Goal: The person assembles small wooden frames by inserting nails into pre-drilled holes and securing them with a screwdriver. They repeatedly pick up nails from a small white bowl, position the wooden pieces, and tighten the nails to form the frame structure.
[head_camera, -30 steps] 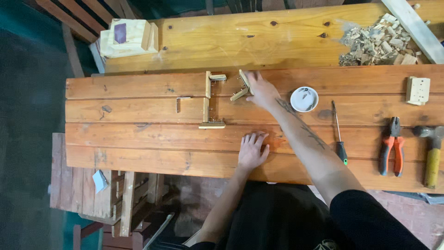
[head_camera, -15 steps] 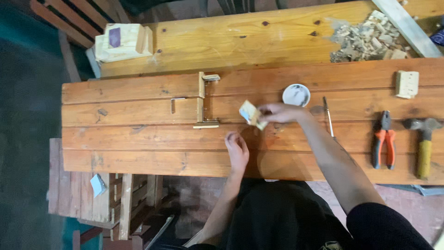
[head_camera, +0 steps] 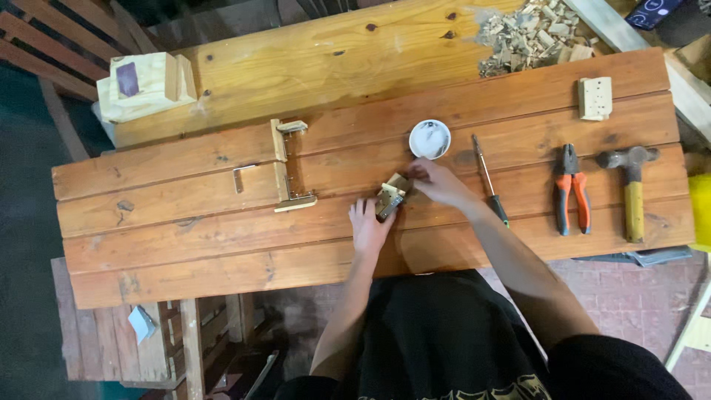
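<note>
Your left hand (head_camera: 368,224) and right hand (head_camera: 438,182) meet on the small wooden block (head_camera: 392,194), each pinching an end, its long axis slanting from left hand up toward right. Beyond sits the white dish (head_camera: 429,138); farther left, the wooden frame (head_camera: 284,169).
</note>
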